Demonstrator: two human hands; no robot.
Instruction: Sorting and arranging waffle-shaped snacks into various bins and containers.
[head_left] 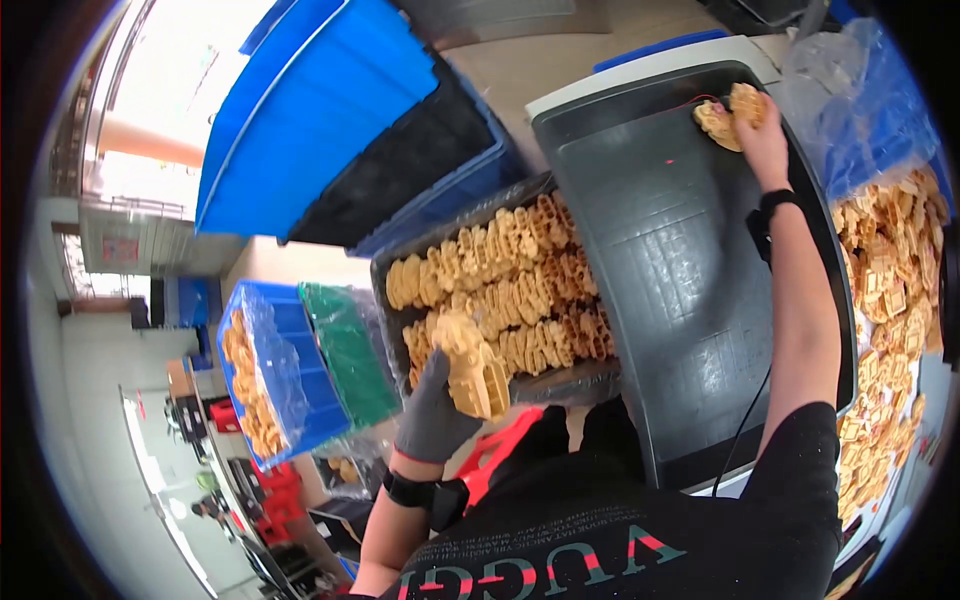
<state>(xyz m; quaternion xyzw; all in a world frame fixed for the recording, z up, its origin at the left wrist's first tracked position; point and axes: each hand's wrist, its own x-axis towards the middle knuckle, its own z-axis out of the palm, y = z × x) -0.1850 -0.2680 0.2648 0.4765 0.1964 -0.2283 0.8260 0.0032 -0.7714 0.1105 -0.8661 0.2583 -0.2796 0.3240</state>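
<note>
My left hand (436, 412), in a grey glove, is closed round a small stack of waffles (470, 368) held above a dark crate (572, 386). Rows of waffles (500, 240) stand on edge inside that crate. At the far right corner of a shallow black tray (660, 270), my bare right hand (765, 145) grips a golden waffle (746, 104). Beside its fingers is a second, broken-looking waffle (716, 126); whether the hand holds this one too, I cannot tell. A dark strap is on each wrist.
Loose waffles (885, 300) are heaped along the right, below clear plastic and a blue bag (870, 110). Large blue bins (330, 110) stand at the far left. Nearer left, a blue crate (290, 350) holds waffles beside a green bag (350, 355). A red stool-like object (495, 450) is underneath.
</note>
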